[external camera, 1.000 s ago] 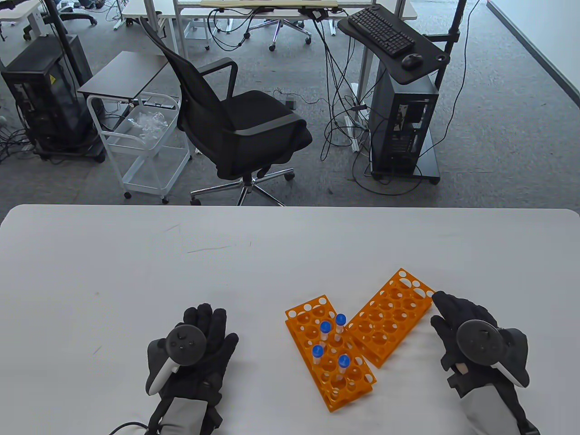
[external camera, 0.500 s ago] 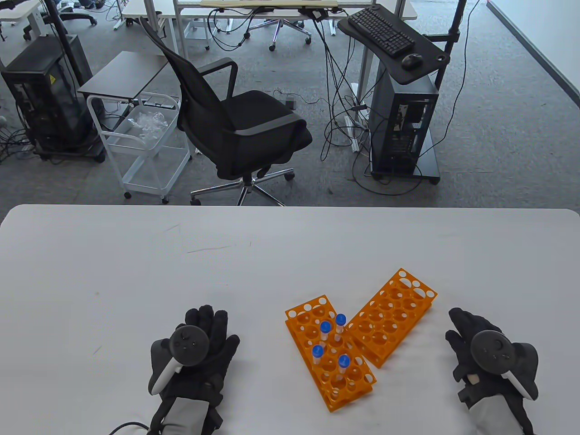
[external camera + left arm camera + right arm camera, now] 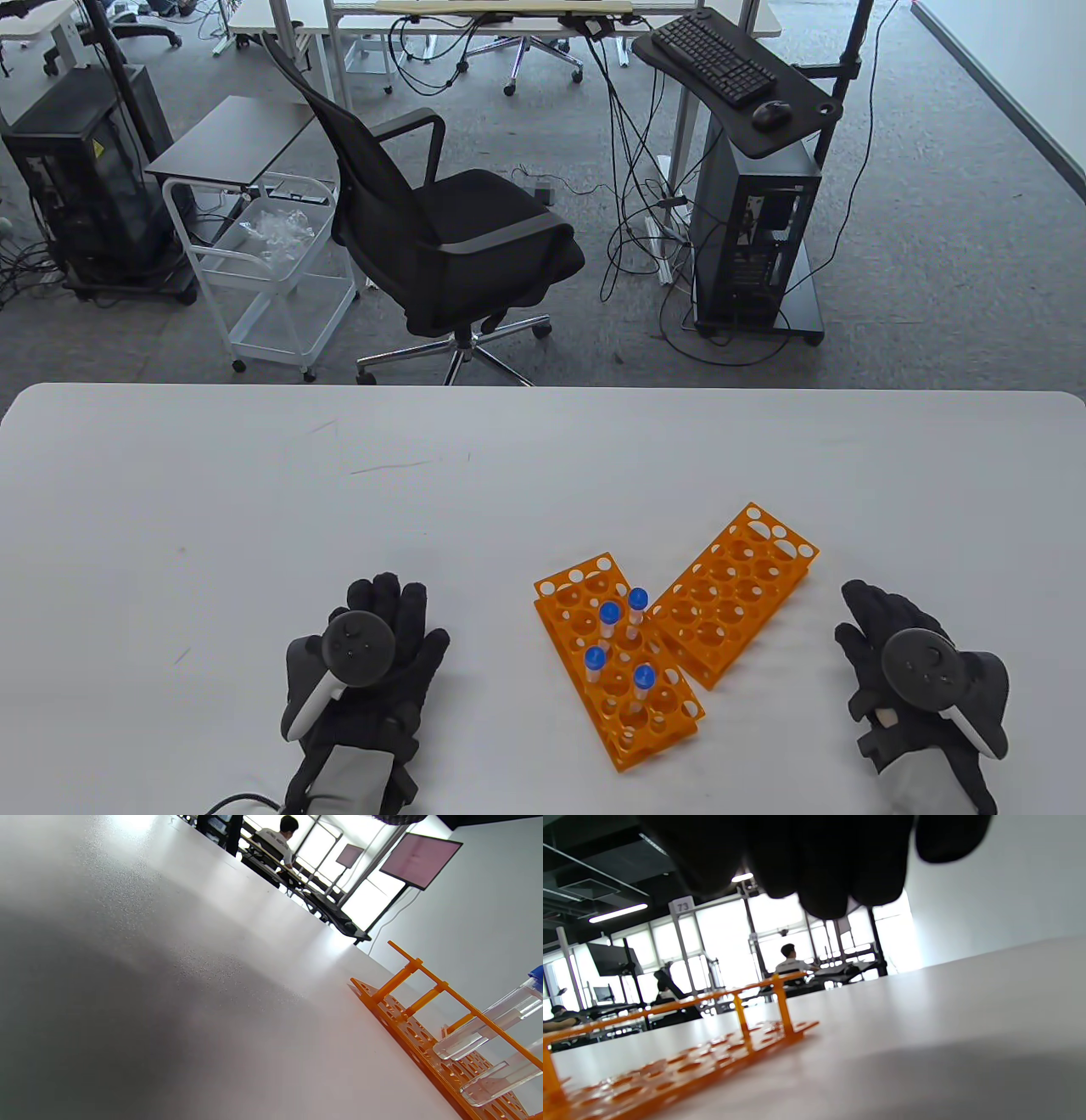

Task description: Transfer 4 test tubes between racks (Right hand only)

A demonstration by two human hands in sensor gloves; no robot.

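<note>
Two orange racks lie on the white table. The left rack (image 3: 618, 671) holds several clear test tubes with blue caps (image 3: 608, 613); it also shows in the left wrist view (image 3: 428, 1027) with tubes (image 3: 488, 1022). The right rack (image 3: 730, 594) has no tubes in it; it shows in the right wrist view (image 3: 670, 1043). My right hand (image 3: 882, 632) rests flat on the table right of the empty rack, apart from it, holding nothing. Its fingers (image 3: 818, 861) hang in at the top of the right wrist view. My left hand (image 3: 390, 624) lies flat left of the racks, holding nothing.
The table's far edge (image 3: 543, 389) runs across the middle of the table view. Beyond it stand an office chair (image 3: 441, 229), a white cart (image 3: 271, 263) and a computer stand (image 3: 755, 221). A cable (image 3: 237, 800) trails from my left wrist.
My right hand has drawn back from the right rack's near corner, toward me and to the right, and now rests on the table. The left hand and the racks have stayed put.
</note>
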